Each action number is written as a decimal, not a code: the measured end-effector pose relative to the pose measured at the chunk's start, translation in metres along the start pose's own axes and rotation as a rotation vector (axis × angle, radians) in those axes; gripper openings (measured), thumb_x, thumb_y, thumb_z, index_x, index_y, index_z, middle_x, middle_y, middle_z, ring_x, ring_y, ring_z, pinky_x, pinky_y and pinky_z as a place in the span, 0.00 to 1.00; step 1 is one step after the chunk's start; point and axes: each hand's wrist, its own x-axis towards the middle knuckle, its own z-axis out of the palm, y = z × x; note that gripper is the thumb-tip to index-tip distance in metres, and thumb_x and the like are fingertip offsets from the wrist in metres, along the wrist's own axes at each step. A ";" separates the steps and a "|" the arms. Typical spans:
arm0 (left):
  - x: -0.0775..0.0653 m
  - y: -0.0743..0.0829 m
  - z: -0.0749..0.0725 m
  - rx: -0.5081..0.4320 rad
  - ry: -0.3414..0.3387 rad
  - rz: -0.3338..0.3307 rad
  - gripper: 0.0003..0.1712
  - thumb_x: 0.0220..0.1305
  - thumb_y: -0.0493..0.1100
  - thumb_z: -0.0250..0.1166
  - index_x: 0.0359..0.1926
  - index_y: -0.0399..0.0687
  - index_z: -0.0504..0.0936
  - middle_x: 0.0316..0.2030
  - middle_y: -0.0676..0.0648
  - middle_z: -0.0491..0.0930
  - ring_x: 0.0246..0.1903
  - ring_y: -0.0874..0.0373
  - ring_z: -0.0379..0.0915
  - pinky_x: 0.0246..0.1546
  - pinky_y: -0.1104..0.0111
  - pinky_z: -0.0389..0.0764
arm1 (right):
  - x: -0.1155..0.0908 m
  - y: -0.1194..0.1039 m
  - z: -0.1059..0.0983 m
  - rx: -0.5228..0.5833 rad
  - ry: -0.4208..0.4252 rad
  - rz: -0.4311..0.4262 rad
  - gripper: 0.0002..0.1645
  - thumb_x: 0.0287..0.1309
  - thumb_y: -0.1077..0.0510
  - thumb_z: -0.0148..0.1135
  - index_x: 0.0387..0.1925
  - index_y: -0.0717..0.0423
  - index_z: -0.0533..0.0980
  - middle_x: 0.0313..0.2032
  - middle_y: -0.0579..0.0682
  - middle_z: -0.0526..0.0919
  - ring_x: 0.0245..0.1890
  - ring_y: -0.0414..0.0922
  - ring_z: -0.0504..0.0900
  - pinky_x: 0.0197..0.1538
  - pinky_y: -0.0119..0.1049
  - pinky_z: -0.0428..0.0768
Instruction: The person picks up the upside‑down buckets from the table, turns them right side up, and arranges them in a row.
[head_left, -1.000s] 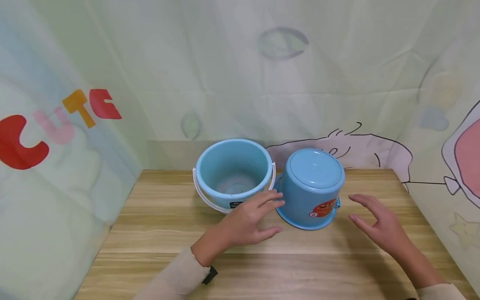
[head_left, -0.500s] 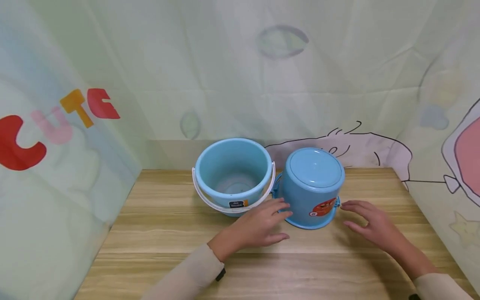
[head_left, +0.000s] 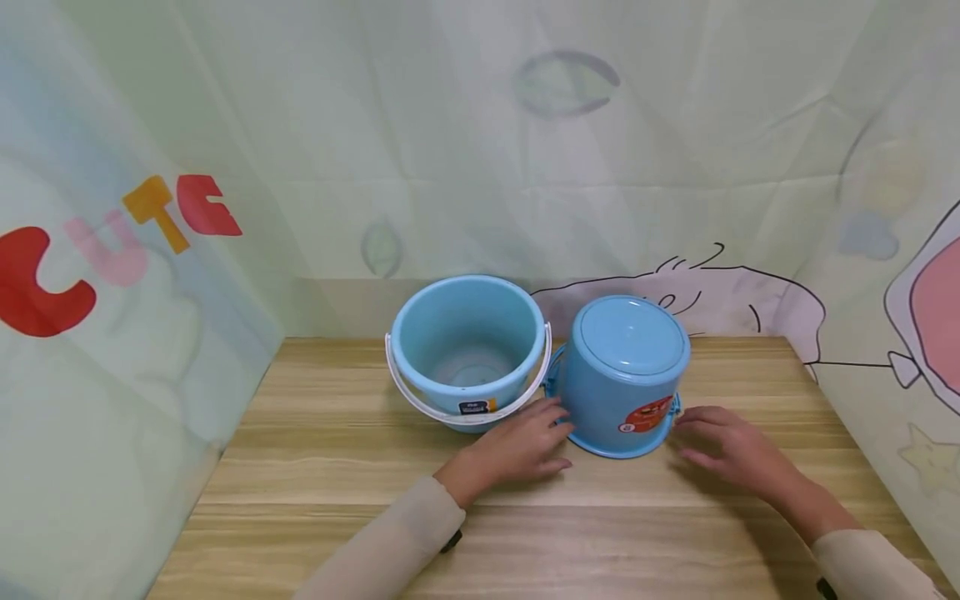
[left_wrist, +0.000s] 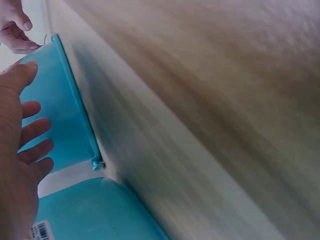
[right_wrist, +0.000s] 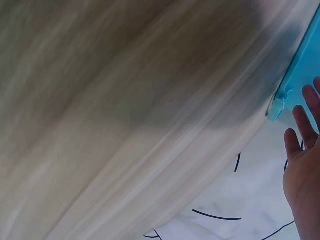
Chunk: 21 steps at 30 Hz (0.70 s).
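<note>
A blue bucket [head_left: 626, 375] stands upside down on the wooden table, its red label facing front and its rim on the tabletop. My left hand [head_left: 517, 446] is at its lower left side, fingers spread and loosely bent; whether the fingertips touch it I cannot tell. On the other side my right hand [head_left: 731, 450] is near the rim and the handle joint, also holding nothing. In the left wrist view the fingers [left_wrist: 37, 131] lie over the bucket wall [left_wrist: 65, 100]. Just left of it, a second blue bucket [head_left: 450, 392] stands upright with its white handle [head_left: 423, 408] hanging forward.
The wooden table [head_left: 315, 500] reaches back to a pale printed curtain [head_left: 450, 167]. More printed cloth, with the letters CUTE [head_left: 198, 204], hangs along the left side; a balloon drawing is on the right.
Both hands have moved in toward the upside-down bucket and lower, the right hand leftward to its rim, the left hand to its lower side. Both buckets have stayed put.
</note>
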 end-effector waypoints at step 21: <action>0.014 -0.014 0.022 0.312 0.036 0.062 0.12 0.72 0.52 0.62 0.38 0.53 0.87 0.36 0.53 0.82 0.42 0.56 0.79 0.52 0.63 0.78 | 0.016 0.010 0.017 -0.046 -0.051 -0.276 0.22 0.39 0.57 0.85 0.39 0.56 0.87 0.43 0.51 0.88 0.42 0.47 0.89 0.44 0.42 0.89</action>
